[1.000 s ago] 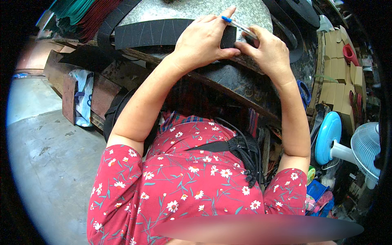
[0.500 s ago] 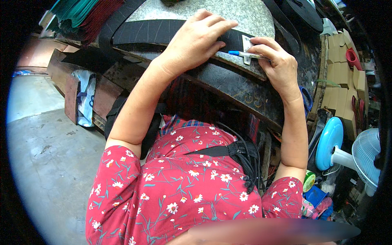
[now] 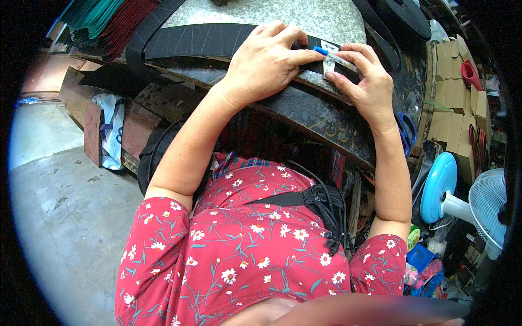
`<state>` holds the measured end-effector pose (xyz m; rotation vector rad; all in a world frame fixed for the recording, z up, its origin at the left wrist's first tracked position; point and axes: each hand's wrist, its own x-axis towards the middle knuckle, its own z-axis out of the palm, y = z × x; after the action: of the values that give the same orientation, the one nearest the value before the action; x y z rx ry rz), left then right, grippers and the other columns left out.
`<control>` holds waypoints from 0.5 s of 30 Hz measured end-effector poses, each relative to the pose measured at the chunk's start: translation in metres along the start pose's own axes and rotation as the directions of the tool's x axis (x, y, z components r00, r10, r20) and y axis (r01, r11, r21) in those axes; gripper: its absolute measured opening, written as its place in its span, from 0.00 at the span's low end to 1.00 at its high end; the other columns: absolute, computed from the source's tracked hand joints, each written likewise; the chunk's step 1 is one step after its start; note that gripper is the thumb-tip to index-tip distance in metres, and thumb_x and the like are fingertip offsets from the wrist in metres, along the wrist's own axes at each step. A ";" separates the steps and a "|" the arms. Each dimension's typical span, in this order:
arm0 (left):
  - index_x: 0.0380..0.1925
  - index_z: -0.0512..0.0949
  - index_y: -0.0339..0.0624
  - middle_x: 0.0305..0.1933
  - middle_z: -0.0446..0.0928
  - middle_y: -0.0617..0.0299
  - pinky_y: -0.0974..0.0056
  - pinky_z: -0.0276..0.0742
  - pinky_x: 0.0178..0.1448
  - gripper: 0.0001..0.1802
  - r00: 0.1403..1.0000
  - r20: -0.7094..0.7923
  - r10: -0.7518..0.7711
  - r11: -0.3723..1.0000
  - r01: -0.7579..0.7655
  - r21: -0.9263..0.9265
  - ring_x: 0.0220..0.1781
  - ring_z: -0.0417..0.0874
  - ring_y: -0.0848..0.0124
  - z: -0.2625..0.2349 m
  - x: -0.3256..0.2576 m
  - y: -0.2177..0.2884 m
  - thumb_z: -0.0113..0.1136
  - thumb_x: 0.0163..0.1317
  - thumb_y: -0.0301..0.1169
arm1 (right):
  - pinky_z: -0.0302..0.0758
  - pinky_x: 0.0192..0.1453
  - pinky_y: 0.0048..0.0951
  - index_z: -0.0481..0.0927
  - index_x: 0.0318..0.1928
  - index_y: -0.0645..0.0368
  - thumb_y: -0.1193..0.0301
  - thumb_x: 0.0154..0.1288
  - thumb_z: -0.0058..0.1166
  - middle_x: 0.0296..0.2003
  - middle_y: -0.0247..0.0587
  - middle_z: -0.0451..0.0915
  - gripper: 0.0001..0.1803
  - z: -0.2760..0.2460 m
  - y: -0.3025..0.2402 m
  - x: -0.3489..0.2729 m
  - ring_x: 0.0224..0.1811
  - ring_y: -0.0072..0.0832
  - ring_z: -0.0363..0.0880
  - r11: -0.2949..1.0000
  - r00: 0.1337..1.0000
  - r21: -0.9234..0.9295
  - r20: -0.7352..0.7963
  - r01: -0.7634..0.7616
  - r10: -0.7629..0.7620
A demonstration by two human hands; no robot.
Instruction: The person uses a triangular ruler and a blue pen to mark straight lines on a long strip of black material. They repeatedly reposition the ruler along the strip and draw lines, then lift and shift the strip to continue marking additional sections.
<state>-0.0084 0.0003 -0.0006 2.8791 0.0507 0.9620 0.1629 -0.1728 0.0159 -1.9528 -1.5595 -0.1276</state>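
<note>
A black strip (image 3: 196, 42) marked with several thin pale cross lines lies along the near edge of a speckled grey stone slab (image 3: 228, 12). My left hand (image 3: 265, 64) rests on the strip with its fingers apart, the index bent and the thumb stretched toward the pen's blue end. In my right hand (image 3: 368, 81) is a clear pen with a blue tip (image 3: 342, 61), held slanting over a small white plate (image 3: 328, 67) that lies across the strip. The right thumb is close to the plate's near end. Where the pen's writing point is, I cannot tell.
Teal and dark red strips (image 3: 103, 22) are bundled at the far left. A black roll (image 3: 402, 22) stands at the far right, and blue-handled scissors (image 3: 405, 130) hang by the table's right side. Cardboard boxes (image 3: 446, 98) and a blue-and-white fan (image 3: 441, 190) stand to the right.
My left hand has shifted slightly down, its index now bent and its thumb nearer the pen. The pen has tilted, its blue end moving up and right. The right thumb has extended.
</note>
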 end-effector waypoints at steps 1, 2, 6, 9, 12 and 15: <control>0.51 0.87 0.66 0.48 0.80 0.67 0.57 0.76 0.60 0.23 1.000 -0.011 -0.001 1.000 0.001 0.007 0.53 0.79 0.62 0.000 0.000 0.000 0.67 0.55 0.30 | 0.82 0.59 0.33 0.89 0.50 0.55 0.60 0.59 0.74 0.54 0.39 0.85 0.20 -0.001 0.000 0.000 0.54 0.35 0.87 1.000 1.000 0.014 0.022 -0.002 0.001; 0.51 0.87 0.66 0.48 0.80 0.67 0.57 0.76 0.59 0.22 1.000 -0.022 -0.003 1.000 0.003 0.013 0.53 0.79 0.62 0.001 0.000 0.000 0.67 0.55 0.30 | 0.83 0.56 0.32 0.89 0.49 0.52 0.58 0.59 0.74 0.53 0.36 0.85 0.20 -0.001 0.001 0.000 0.51 0.34 0.88 1.000 1.000 0.010 -0.004 0.027 -0.027; 0.49 0.88 0.66 0.48 0.80 0.67 0.57 0.76 0.59 0.21 0.999 -0.043 -0.010 1.000 0.011 0.020 0.52 0.79 0.62 0.003 0.000 0.001 0.67 0.55 0.31 | 0.84 0.50 0.32 0.90 0.49 0.46 0.56 0.59 0.73 0.51 0.32 0.86 0.19 0.003 0.006 0.001 0.47 0.34 0.89 0.997 0.996 0.020 -0.053 0.071 -0.070; 0.50 0.88 0.66 0.48 0.80 0.68 0.57 0.75 0.60 0.21 0.999 -0.034 -0.018 0.999 0.019 0.031 0.53 0.79 0.62 0.003 0.000 0.000 0.67 0.56 0.31 | 0.84 0.51 0.32 0.90 0.49 0.46 0.57 0.60 0.71 0.52 0.32 0.86 0.18 0.005 0.009 0.002 0.49 0.34 0.88 0.995 0.997 0.084 -0.062 0.051 -0.046; 0.50 0.88 0.65 0.49 0.80 0.68 0.57 0.75 0.61 0.20 0.999 -0.033 -0.014 0.998 0.016 0.058 0.54 0.78 0.63 0.004 0.000 0.001 0.66 0.56 0.31 | 0.83 0.53 0.32 0.91 0.49 0.47 0.57 0.61 0.71 0.52 0.32 0.86 0.17 0.006 0.010 0.001 0.50 0.33 0.88 0.996 0.998 0.083 -0.060 0.031 -0.027; 0.50 0.88 0.65 0.49 0.80 0.68 0.58 0.75 0.61 0.20 0.999 -0.036 -0.014 0.998 0.016 0.061 0.54 0.78 0.63 0.005 -0.001 0.001 0.66 0.57 0.31 | 0.81 0.63 0.32 0.88 0.52 0.60 0.68 0.63 0.71 0.54 0.41 0.84 0.18 0.004 0.008 -0.001 0.56 0.32 0.86 0.995 1.000 0.094 0.012 -0.018 0.017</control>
<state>-0.0062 -0.0010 -0.0046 2.9128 0.1061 1.0271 0.1686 -0.1720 0.0087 -1.8961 -1.5278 -0.0346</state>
